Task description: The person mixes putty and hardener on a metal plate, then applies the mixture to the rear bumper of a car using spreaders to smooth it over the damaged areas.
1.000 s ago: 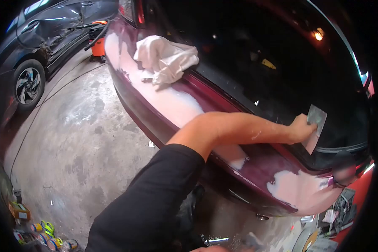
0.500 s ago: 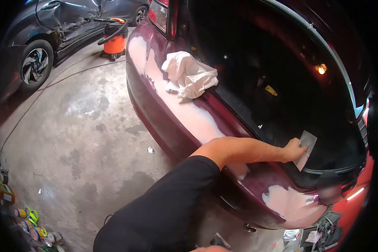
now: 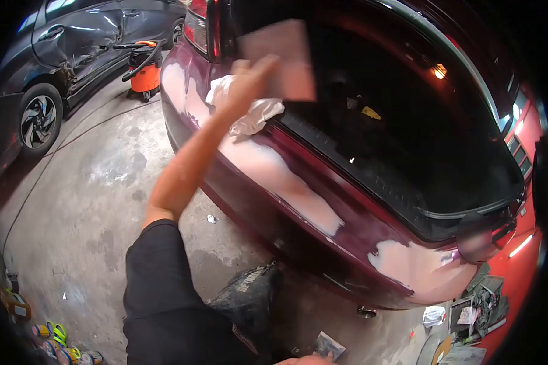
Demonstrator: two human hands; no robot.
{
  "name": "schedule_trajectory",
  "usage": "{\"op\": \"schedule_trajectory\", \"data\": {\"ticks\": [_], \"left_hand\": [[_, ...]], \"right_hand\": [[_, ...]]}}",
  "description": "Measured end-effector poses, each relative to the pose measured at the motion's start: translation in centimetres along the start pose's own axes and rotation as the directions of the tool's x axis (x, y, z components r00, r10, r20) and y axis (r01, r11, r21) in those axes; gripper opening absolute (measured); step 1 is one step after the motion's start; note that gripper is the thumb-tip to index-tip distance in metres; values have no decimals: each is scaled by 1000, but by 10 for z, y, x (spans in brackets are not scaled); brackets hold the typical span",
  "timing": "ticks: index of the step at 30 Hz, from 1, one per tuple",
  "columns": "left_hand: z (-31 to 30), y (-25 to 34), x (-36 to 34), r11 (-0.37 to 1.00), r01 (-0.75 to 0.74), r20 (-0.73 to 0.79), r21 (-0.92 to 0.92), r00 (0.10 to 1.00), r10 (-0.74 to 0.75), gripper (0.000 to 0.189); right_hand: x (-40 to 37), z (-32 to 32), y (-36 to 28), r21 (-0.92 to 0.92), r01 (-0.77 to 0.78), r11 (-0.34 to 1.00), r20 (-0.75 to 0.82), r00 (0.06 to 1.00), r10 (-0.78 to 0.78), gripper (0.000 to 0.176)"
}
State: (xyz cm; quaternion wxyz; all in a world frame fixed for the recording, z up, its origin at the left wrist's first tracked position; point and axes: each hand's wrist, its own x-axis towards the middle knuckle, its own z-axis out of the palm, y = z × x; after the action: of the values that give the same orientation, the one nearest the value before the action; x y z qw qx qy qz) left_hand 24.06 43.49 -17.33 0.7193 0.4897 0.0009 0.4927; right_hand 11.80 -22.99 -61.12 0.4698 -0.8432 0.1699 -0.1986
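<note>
My left hand [image 3: 252, 76] grips a thin, flat rectangular plate [image 3: 295, 64], pinkish and smeared by motion. It is raised over the rear of a dark red car, in front of a crumpled white cloth [image 3: 259, 115] lying on the bumper. Pale pink filler patches [image 3: 286, 182] run along that bumper [image 3: 304, 149], with another at its right end. At the bottom edge, my right hand [image 3: 313, 360] is partly cut off. Its fingers are closed on a small grey flat plate [image 3: 330, 345].
An orange and black vacuum [image 3: 144, 78] stands beside a dented dark car [image 3: 85, 36]. Several cans [image 3: 70, 354] sit on the floor at lower left. Car parts [image 3: 484, 304] are piled at lower right by a red wall [image 3: 523, 243]. A cable crosses the concrete floor [image 3: 97, 188].
My left hand has swung from the right side of the trunk opening to the upper left, over the cloth, carrying the plate. The view has shifted slightly, and the right hand's plate shows more.
</note>
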Motion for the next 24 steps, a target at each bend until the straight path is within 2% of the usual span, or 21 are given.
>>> {"op": "schedule_trajectory", "data": {"ticks": [1, 4, 5, 6, 7, 8, 9, 10, 11, 12, 13, 14, 15, 16, 19, 21, 22, 23, 24], "left_hand": [[-19, 23, -9, 999, -7, 164, -52, 986, 15, 48], [-70, -55, 29, 973, -9, -8, 233, 1000, 11, 56], [-49, -59, 11, 925, 117, -159, 361, 985, -63, 59], [-18, -39, -26, 975, 89, 43, 205, 994, -100, 64], [-9, -65, -25, 738, 29, -32, 674, 999, -10, 67], [7, -80, -33, 834, 5, 46, 551, 998, -36, 67], [20, -90, -34, 946, -45, 289, 321, 956, -53, 69], [32, -102, -33, 911, -43, 262, 410, 962, -73, 53], [44, -114, -32, 868, -37, 234, 496, 968, -93, 37], [59, -80, -52, 933, -69, 346, 353, 936, -62, 48], [66, -73, -52, 935, -30, 342, 354, 935, -99, 44], [73, -70, -47, 935, 6, 340, 354, 931, -134, 40], [77, -69, -40, 934, 40, 339, 355, 926, -168, 36], [78, -69, -27, 895, 126, 292, 428, 918, -269, 36], [83, -133, 20, 995, 79, 202, 53, 975, -88, 35], [82, -126, 11, 997, 74, 137, 28, 988, -77, 33], [81, -116, 1, 997, 70, 121, 36, 990, -74, 32], [78, -106, -6, 997, 65, 104, 47, 992, -69, 32], [73, -99, -9, 982, 83, 86, 167, 991, -98, 31]], "right_hand": [[-4, -3, 6, -14, 9, 1000, 11, 1000, -9, 34], [-17, -13, 21, -87, 78, 993, 68, 995, -72, 34], [-19, -18, 25, -125, 120, 985, 89, 990, -110, 34], [-21, -21, 29, -155, 154, 976, 116, 984, -137, 34], [-21, -24, 32, -188, 198, 962, 157, 973, -170, 34], [5, -12, 99, 103, -18, 994, 221, 975, -5, 37], [31, -1, 164, 422, -275, 864, 280, 946, 165, 48], [54, 9, 219, 627, -461, 627, 328, 887, 324, 62], [40, 8, 209, 529, -349, 774, 282, 932, 227, 64], [26, 8, 197, 402, -212, 890, 232, 965, 126, 66], [11, 7, 183, 265, -71, 962, 178, 984, 24, 69], [0, 5, 164, 274, -78, 959, 161, 986, 34, 70], [-18, 3, 116, 283, -84, 955, 144, 989, 45, 71], [-37, 1, 62, 292, -90, 952, 127, 990, 55, 73], [-8, -10, 125, -64, -69, 996, 242, 967, 83, 71], [-24, -16, 112, -17, -112, 994, 200, 973, 113, 68], [-39, -18, 90, 8, -136, 991, 181, 975, 132, 67], [-60, -15, 40, 123, -149, 981, 134, 982, 132, 66], [-58, -15, 46, 167, -185, 969, 127, 978, 165, 66]]}}
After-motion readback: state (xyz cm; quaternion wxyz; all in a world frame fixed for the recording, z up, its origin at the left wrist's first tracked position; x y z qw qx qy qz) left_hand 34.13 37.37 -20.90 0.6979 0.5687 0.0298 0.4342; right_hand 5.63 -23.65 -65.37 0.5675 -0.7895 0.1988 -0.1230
